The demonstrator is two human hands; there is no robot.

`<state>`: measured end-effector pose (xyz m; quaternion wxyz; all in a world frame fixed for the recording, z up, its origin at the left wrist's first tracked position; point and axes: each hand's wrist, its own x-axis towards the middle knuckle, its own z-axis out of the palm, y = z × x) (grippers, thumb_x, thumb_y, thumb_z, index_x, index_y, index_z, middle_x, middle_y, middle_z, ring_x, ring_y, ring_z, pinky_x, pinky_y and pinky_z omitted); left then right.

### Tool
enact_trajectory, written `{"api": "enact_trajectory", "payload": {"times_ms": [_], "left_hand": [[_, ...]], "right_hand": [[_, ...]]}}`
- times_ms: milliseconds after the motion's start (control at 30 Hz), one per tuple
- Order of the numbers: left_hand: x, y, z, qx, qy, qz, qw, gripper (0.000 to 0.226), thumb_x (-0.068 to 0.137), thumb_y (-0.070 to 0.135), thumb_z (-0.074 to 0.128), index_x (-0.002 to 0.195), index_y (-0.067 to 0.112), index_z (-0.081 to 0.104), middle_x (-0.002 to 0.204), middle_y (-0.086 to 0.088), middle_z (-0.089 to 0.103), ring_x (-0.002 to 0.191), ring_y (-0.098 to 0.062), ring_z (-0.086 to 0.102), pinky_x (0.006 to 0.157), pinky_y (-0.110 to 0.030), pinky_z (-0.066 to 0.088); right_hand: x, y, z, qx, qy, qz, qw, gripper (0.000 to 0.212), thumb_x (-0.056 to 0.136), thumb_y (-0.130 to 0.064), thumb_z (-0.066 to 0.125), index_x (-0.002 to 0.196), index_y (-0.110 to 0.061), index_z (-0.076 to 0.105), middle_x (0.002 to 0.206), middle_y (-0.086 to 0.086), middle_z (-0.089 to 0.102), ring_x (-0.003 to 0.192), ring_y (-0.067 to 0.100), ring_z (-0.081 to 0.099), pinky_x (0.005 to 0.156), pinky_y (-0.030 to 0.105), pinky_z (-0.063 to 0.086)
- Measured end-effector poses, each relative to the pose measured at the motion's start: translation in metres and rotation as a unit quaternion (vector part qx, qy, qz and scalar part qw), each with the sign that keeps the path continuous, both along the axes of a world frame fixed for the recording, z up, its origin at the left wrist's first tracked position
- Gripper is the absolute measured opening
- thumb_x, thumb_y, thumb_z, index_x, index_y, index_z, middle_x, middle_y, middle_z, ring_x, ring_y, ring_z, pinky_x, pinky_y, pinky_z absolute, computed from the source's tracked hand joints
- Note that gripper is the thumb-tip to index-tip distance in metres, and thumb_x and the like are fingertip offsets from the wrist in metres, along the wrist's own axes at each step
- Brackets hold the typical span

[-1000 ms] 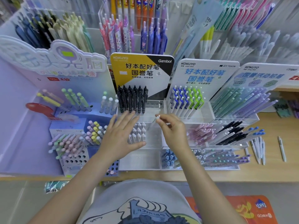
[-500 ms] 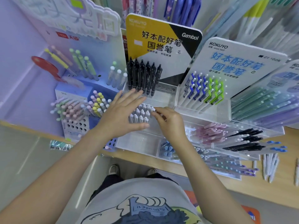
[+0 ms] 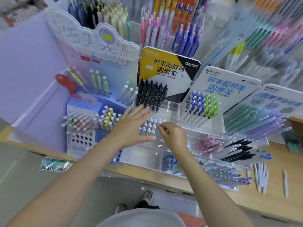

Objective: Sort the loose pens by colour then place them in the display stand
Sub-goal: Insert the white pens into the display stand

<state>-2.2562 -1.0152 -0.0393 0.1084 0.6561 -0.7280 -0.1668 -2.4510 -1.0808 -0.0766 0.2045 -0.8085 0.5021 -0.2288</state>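
Display stand of clear, glossy acrylic with bright glints along its edges; grey-capped pens of smooth plastic; black pens of glossy plastic; printed header card, smooth and slightly shiny; desk of pale matt wood-look laminate; wrapper of crinkled glossy film

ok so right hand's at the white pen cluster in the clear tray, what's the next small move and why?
Probably ease the pen straight down into the cluster and let go. The right hand pinches something small at the right edge of the white pens standing in the clear tray, while the left hand lies flat and open beside them, seemingly steadying them. More loose pens wait on the counter.
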Motion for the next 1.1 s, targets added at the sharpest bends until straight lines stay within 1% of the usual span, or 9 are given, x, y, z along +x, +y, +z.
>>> {"api": "enact_trajectory", "payload": {"times_ms": [133,267,333,400,500,600,733,867,1100], "left_hand": [[0.000,0.000,-0.005,-0.013,-0.002,-0.007,1.000,0.104,0.075,0.091,0.022,0.159,0.031,0.012,0.167,0.013,-0.001,0.152,-0.005,-0.009,0.123,-0.037,-0.012],[-0.007,0.000,-0.002,-0.025,-0.001,0.012,1.000,0.093,0.085,0.084,0.011,0.158,0.027,0.022,0.167,0.007,0.010,0.154,-0.011,0.001,0.125,-0.043,-0.006],[-0.021,0.000,0.006,-0.036,-0.002,0.044,0.998,0.080,0.094,0.072,0.025,0.156,0.022,0.029,0.166,0.001,0.018,0.154,-0.015,0.007,0.124,-0.045,-0.005],[-0.050,0.009,0.016,-0.097,0.033,0.054,0.993,0.064,0.100,0.058,0.039,0.148,0.016,0.044,0.161,-0.006,0.033,0.152,-0.023,0.020,0.124,-0.049,0.003],[-0.123,0.029,0.020,-0.216,0.095,-0.019,0.972,0.049,0.097,0.047,0.044,0.124,0.012,0.064,0.138,-0.011,0.058,0.131,-0.032,0.048,0.113,-0.049,0.030],[-0.214,0.034,0.012,-0.240,0.140,-0.086,0.957,0.038,0.093,0.041,0.050,0.111,0.015,0.070,0.117,-0.003,0.067,0.110,-0.024,0.056,0.095,-0.037,0.035],[-0.349,0.019,-0.015,-0.167,0.179,-0.154,0.957,0.033,0.089,0.041,0.051,0.104,0.018,0.071,0.101,0.002,0.069,0.096,-0.017,0.057,0.080,-0.031,0.037],[-0.480,-0.020,-0.051,-0.016,0.170,-0.171,0.970,0.047,0.089,0.049,0.041,0.111,0.018,0.069,0.107,-0.001,0.069,0.101,-0.026,0.064,0.088,-0.042,0.049],[-0.606,-0.102,-0.109,0.106,0.035,-0.097,0.989,0.071,0.084,0.053,0.026,0.131,0.014,0.061,0.125,-0.010,0.065,0.116,-0.033,0.059,0.096,-0.040,0.046]], "right_hand": [[-0.013,0.005,0.012,0.059,0.001,-0.025,0.998,0.020,0.093,-0.031,0.067,0.106,-0.018,0.074,0.089,-0.001,0.070,0.071,0.014,0.058,0.066,0.032,0.050],[-0.044,0.036,0.031,0.085,-0.072,-0.074,0.991,0.017,0.093,-0.027,0.067,0.106,-0.016,0.072,0.086,-0.003,0.069,0.074,0.009,0.060,0.069,0.029,0.050],[-0.070,0.060,0.044,0.073,-0.113,-0.095,0.986,0.013,0.093,-0.023,0.067,0.103,-0.017,0.073,0.088,-0.010,0.068,0.081,0.004,0.060,0.067,0.023,0.050],[-0.103,0.083,0.054,0.050,-0.134,-0.121,0.982,0.013,0.095,-0.022,0.064,0.104,-0.019,0.072,0.093,-0.017,0.066,0.085,0.002,0.062,0.066,0.019,0.049],[-0.167,0.106,0.058,0.015,-0.145,-0.174,0.974,0.017,0.099,-0.025,0.058,0.107,-0.019,0.071,0.097,-0.013,0.067,0.086,0.005,0.062,0.065,0.013,0.046],[-0.245,0.111,0.046,0.001,-0.118,-0.235,0.965,0.024,0.098,-0.033,0.051,0.106,-0.021,0.070,0.094,-0.014,0.066,0.083,0.004,0.060,0.061,0.012,0.043],[-0.366,0.094,0.008,0.068,-0.087,-0.327,0.938,0.020,0.098,-0.036,0.053,0.105,-0.026,0.068,0.095,-0.012,0.065,0.082,0.000,0.059,0.065,0.023,0.046],[-0.492,0.054,-0.037,0.146,-0.052,-0.356,0.922,0.035,0.097,-0.045,0.053,0.117,-0.019,0.066,0.105,-0.001,0.065,0.083,0.008,0.060,0.075,0.037,0.053],[-0.637,-0.018,-0.084,0.241,0.017,-0.335,0.911,0.050,0.094,-0.052,0.055,0.129,-0.016,0.057,0.119,0.007,0.059,0.099,0.021,0.061,0.078,0.037,0.051]]}}
